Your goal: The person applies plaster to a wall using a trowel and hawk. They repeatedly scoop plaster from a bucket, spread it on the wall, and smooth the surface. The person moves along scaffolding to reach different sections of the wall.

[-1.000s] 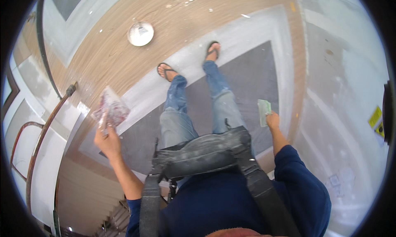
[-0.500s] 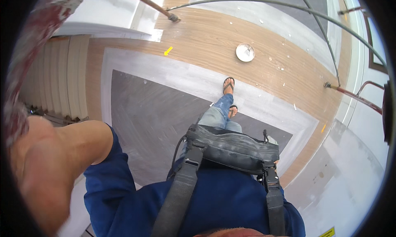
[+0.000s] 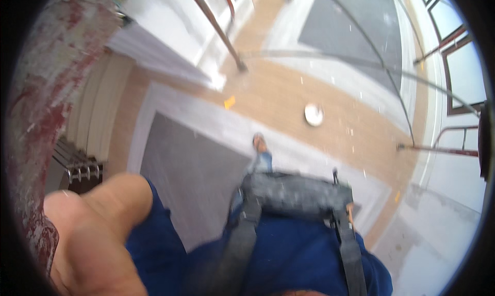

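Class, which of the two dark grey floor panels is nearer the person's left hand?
The lower-left grey panel, closest to the left hand; the other grey panel lies at the top, beyond the round white dish.

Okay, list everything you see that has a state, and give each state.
Smeared board: coated in patchy red and white
Left hand: raised beside the board, touch and grip unclear
Right hand: mostly hidden, grip unclear
Black pouch: strapped on, mottled grey
White dish: on the floor, contents blurred
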### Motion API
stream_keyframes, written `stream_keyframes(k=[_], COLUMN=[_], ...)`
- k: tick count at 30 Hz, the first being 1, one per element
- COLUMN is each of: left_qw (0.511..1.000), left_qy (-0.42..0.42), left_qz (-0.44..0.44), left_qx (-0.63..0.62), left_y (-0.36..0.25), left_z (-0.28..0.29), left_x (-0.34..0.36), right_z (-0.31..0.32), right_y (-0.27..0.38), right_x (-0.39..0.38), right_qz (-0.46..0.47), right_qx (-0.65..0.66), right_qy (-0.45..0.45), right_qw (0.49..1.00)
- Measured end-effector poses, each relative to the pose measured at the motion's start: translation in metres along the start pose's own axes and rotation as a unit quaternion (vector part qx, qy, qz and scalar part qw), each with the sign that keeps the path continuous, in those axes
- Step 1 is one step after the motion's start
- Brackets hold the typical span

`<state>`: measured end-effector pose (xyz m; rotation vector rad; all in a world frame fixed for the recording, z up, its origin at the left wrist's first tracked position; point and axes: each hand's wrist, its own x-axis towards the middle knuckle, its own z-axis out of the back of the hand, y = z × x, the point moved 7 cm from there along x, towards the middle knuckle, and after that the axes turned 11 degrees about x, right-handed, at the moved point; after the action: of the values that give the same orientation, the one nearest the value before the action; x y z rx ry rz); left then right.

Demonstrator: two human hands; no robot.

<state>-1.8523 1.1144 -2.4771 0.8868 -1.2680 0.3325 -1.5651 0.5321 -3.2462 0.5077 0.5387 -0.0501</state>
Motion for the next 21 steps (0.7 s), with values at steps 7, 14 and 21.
stream_keyframes(k=[7,14,21], left_qw=[0.997,0.982,0.606], left_qy=[0.007,0.062,0.228], left_qz=[0.051,0.129,0.662], left_qx=[0.062,0.124,-0.377], left_y=[0.144,0.263,0.206], left_z=[-0.089,-0.222,-0.409], left_x=[-0.062,-0.112,-0.352], right_z=[-0.067,-0.117,-0.061], right_y=[0.081,0.365,0.623], right_x=[0.043,0.067,0.053], right_qz=[0.049,-0.169,-0.032], right_qx=[-0.26,0.483,0.561], right_qy=[0.031,-0.038,0.023], right_qw=[0.964,0.858,0.827])
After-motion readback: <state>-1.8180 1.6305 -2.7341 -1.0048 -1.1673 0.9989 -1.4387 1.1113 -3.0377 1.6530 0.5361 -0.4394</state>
